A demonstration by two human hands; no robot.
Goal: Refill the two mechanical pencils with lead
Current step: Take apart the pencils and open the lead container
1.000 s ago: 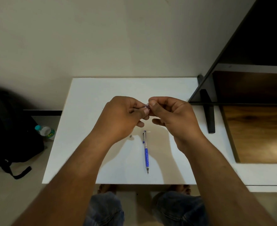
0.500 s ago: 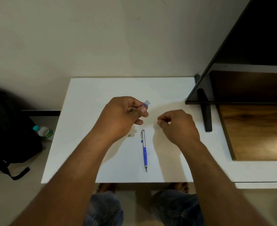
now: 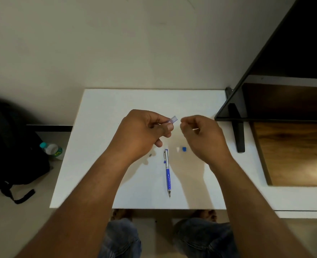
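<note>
A blue and silver mechanical pencil [image 3: 167, 172] lies on the white table [image 3: 101, 164], tip toward me. My left hand [image 3: 144, 131] is above the table, shut on a small clear bluish tube [image 3: 173, 120]. Only the tube's open end shows past my fingers, so I cannot tell what kind of tube it is. My right hand [image 3: 202, 136] hovers just right of that end with its fingertips pinched together, and I see nothing between them. A small blue cap [image 3: 184, 149] and a tiny white piece [image 3: 178, 149] rest on the table beneath my right hand.
A tiny dark speck [image 3: 150, 155] lies left of the pencil. A black stand leg [image 3: 238, 135] and a dark shelf unit [image 3: 284, 101] crowd the right side. On the floor at left sit a black backpack [image 3: 10, 149] and a plastic bottle [image 3: 51, 148].
My hands parted from the tube's end. The right hand dropped to the table, then rose back beside the tube. The blue cap and white piece now lie where it was.
</note>
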